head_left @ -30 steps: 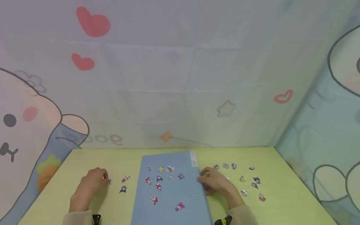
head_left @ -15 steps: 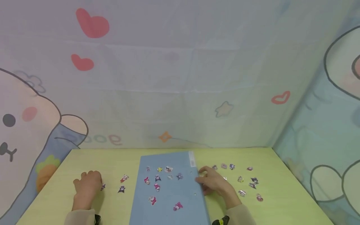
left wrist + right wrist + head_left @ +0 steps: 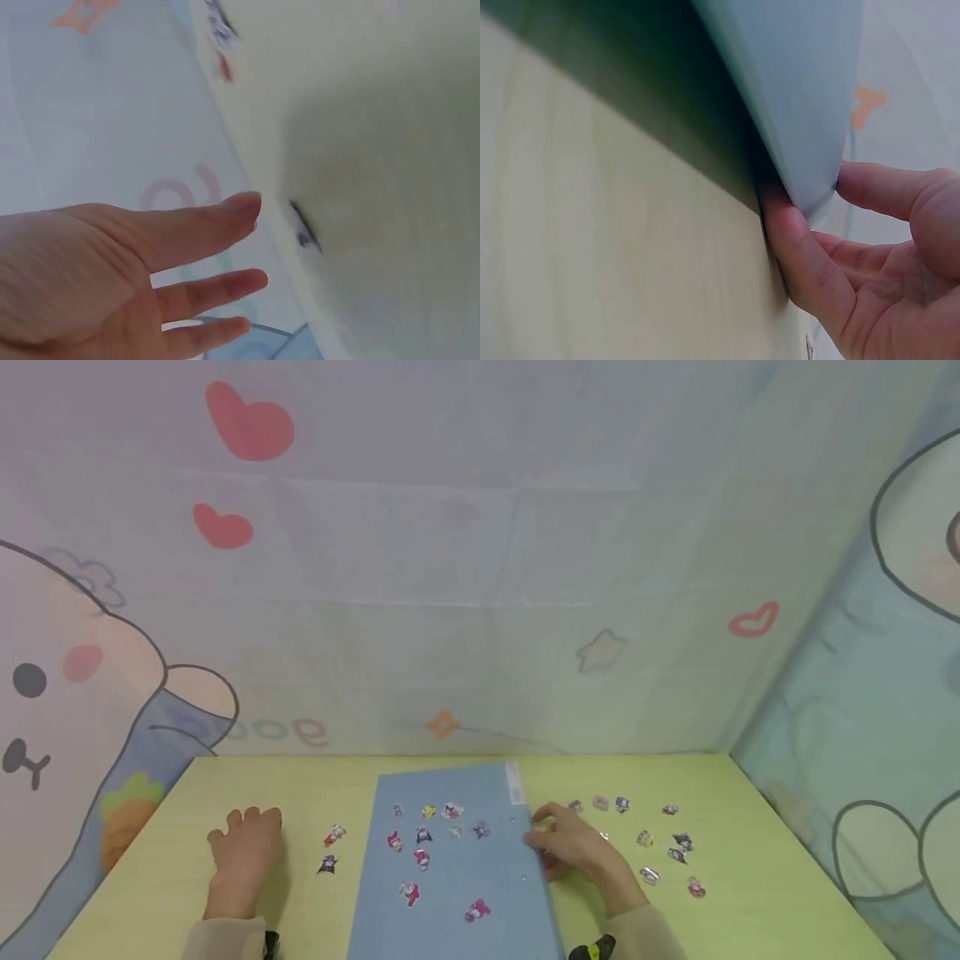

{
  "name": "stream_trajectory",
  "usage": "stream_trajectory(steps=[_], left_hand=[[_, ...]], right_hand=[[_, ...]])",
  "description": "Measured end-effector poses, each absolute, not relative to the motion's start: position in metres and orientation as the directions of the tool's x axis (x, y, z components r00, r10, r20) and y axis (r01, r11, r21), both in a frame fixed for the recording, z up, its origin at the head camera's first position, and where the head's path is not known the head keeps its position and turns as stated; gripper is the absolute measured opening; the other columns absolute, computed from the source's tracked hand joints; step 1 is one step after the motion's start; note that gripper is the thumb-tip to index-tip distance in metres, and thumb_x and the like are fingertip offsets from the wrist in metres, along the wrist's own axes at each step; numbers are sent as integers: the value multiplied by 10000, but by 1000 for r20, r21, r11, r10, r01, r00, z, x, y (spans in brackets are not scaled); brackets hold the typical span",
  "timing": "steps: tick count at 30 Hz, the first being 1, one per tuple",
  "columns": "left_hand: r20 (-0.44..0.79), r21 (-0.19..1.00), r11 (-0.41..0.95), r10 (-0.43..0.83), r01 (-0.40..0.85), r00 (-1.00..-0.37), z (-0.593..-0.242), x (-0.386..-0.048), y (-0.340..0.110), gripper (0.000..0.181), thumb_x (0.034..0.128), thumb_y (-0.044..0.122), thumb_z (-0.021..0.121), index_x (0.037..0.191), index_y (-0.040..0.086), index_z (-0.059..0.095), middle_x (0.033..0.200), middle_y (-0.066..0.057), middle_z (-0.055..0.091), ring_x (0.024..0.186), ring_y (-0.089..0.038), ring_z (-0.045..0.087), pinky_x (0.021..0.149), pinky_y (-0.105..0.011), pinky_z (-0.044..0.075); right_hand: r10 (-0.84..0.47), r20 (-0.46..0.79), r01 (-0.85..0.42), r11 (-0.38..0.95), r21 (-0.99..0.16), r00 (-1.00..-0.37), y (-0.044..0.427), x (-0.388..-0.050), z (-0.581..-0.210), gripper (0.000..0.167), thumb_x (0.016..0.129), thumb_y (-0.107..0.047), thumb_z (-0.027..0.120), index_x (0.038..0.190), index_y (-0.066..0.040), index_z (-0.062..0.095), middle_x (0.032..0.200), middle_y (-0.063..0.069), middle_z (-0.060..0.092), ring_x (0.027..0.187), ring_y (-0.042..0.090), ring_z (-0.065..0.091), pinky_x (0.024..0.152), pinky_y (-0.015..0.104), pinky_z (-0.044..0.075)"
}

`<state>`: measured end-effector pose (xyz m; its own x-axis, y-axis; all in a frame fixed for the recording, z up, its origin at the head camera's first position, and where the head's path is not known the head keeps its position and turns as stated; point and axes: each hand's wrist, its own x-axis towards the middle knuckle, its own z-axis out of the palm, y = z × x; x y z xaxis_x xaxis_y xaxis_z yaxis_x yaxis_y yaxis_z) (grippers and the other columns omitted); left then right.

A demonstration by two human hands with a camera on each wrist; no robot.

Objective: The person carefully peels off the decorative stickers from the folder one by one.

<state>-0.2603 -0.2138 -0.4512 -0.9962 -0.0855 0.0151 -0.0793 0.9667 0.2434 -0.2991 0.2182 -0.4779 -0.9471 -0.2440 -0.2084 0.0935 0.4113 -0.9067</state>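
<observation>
My left hand (image 3: 246,852) is over the left part of the table, fingers extended. In the left wrist view this hand (image 3: 127,277) has nothing visible between thumb and fingers, and a small dark sticker (image 3: 305,227) is beside the thumb tip; in the head view I cannot make that sticker out. A blue folder (image 3: 450,935) with several cartoon stickers on its cover lies mid-table. At its right edge my right hand (image 3: 573,847) pinches it, thumb above. The right wrist view has the folder (image 3: 802,90) slightly raised, with a finger of the hand (image 3: 877,262) beneath.
Two stickers (image 3: 333,836) (image 3: 327,864) lie between my left hand and the folder. Several more, including a pink one (image 3: 696,887), are scattered over the table (image 3: 757,860) on the right. A printed cloth (image 3: 450,568) hangs behind the table's back edge.
My left hand has shifted and its curled fingers have straightened; the sticker that showed beside its fingertips is now out of sight in the head view. The right hand has kept its hold on the folder.
</observation>
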Motion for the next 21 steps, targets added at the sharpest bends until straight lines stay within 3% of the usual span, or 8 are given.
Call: stream_trajectory(steps=[8, 14, 21], left_hand=[[62, 270, 955, 106, 118, -992, -441, -261, -165, 220, 879, 95, 716, 1076, 34, 640, 1134, -206, 574, 1275, -551, 337, 894, -710, 344], [93, 294, 917, 253, 270, -963, -436, -263, -117, 229, 864, 121, 744, 1076, 67, 675, 1182, -161, 598, 1307, -486, 373, 915, -662, 388], [91, 318, 882, 336, 347, -937, -437, -271, -78, 215, 870, 107, 737, 1076, 73, 684, 1158, -139, 604, 1304, -462, 393, 924, -664, 386]], right_hand=[[-239, -215, 103, 409, -907, -947, 219, -300, -478, 505, 907, -96, 662, 1317, 77, 424, 920, 183, 587, 681, 273, 639, 578, 398, 571], [-239, -215, 104, 404, -909, -947, 219, -299, -476, 500, 908, -93, 660, 1315, 78, 426, 906, 183, 592, 666, 271, 633, 565, 396, 569], [-240, -216, 103, 408, -907, -946, 217, -296, -476, 494, 909, -94, 659, 1310, 82, 430, 895, 176, 598, 669, 269, 632, 560, 389, 566]])
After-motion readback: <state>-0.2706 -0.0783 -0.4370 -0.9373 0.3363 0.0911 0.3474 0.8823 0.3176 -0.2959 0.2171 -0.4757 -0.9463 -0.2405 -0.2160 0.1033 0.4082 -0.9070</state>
